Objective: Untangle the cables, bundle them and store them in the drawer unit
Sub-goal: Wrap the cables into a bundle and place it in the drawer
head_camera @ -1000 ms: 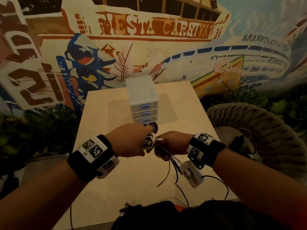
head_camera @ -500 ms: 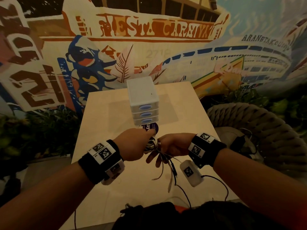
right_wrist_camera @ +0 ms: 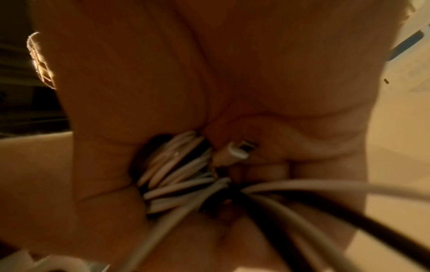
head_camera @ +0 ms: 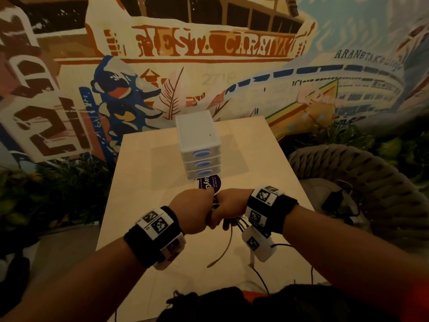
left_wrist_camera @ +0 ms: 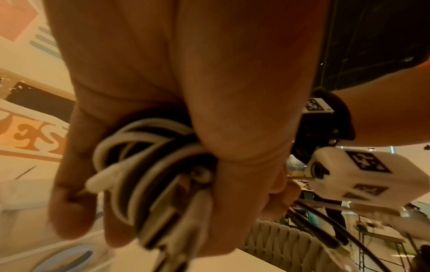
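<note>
A coiled bundle of white and black cables [left_wrist_camera: 149, 165] sits between my two hands, which are pressed together above the table. My left hand [head_camera: 195, 210] grips the coil, fingers curled round it. My right hand [head_camera: 229, 210] grips the same bundle [right_wrist_camera: 179, 173] from the other side; a white connector [right_wrist_camera: 237, 152] pokes out by its fingers. Loose cable ends [head_camera: 228, 247] hang down from my right hand toward the table. The white three-drawer unit [head_camera: 199, 147] with blue oval handles stands just beyond my hands, all drawers closed.
A purple round card [head_camera: 210, 183] lies in front of the drawer unit. The light wooden table [head_camera: 144, 182] has its edges left and right. A woven rope chair [head_camera: 348, 168] stands to the right, a painted wall behind.
Both hands have risen and moved toward the drawer unit. My right hand has closed tighter against the left, so the coil is now nearly hidden between them in the head view.
</note>
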Action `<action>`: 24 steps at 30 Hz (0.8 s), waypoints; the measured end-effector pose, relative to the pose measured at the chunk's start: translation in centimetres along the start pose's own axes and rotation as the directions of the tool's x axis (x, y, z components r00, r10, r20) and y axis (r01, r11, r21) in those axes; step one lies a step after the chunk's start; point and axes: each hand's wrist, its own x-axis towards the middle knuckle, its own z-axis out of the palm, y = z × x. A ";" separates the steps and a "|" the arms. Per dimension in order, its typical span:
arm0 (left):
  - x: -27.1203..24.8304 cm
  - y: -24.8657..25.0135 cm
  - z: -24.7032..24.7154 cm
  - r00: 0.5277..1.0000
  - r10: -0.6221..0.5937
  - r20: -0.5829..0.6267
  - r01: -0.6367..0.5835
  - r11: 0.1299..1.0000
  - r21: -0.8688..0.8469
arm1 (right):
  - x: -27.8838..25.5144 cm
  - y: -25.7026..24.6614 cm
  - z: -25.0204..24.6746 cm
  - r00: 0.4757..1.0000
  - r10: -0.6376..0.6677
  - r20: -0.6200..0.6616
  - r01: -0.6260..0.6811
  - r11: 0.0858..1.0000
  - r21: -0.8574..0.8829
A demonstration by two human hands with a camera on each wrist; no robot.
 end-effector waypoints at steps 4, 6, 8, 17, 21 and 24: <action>0.0 -0.7 -0.1 0.985 0.056 -0.161 -0.064 0.997 -0.042 | 0.0 0.1 -0.5 0.999 -0.023 -0.046 0.023 1.000 0.006; -0.3 -1.1 -0.3 0.944 0.129 -0.305 -0.124 0.992 0.034 | -0.2 0.1 -1.1 0.997 -0.040 -0.062 0.042 0.999 0.031; -0.8 -1.6 -0.4 0.904 0.139 -0.403 -0.150 0.989 0.005 | -0.5 0.2 -1.8 0.997 -0.047 -0.066 0.051 0.997 0.061; -1.2 -0.5 -1.3 0.970 0.074 -0.232 -0.079 0.997 -0.013 | -0.4 -0.1 -1.5 0.998 -0.014 0.065 0.006 0.994 0.110; -1.0 -0.1 -2.2 0.995 0.059 -0.078 -0.048 0.991 0.129 | -0.6 -0.4 -0.5 0.998 -0.060 0.036 0.057 0.996 0.071; -0.8 0.0 -2.5 0.998 0.056 -0.007 -0.055 0.986 0.154 | -0.7 -0.9 0.6 0.993 -0.075 -0.094 0.067 0.994 -0.090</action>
